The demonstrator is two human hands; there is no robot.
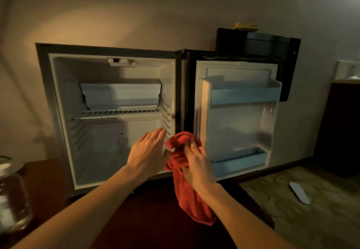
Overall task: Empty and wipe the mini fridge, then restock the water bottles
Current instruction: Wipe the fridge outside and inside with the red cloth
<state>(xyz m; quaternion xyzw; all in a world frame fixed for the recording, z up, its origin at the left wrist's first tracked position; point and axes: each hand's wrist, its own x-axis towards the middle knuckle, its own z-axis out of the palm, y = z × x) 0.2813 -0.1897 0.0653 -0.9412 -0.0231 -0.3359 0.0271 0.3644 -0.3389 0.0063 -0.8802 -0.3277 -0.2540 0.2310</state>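
The mini fridge (58, 96) stands open in front of me, its white inside bare apart from a wire shelf (120, 112) and a small freezer box (120, 94). Its door (237, 124) is swung out to the right, with two blue-fronted door shelves holding nothing. A red cloth (187, 194) hangs in front of the fridge's right edge. My right hand (196, 165) grips the cloth near its bunched top. My left hand (149, 151) is held flat with straight fingers just left of the cloth, its thumb close to the fabric. No water bottles show.
A clear glass jar (11, 196) with a pale lid stands at the lower left on a dark wooden surface (46, 180). A black safe-like box (259, 42) sits behind the door. A white slipper (299, 192) lies on the patterned carpet at right.
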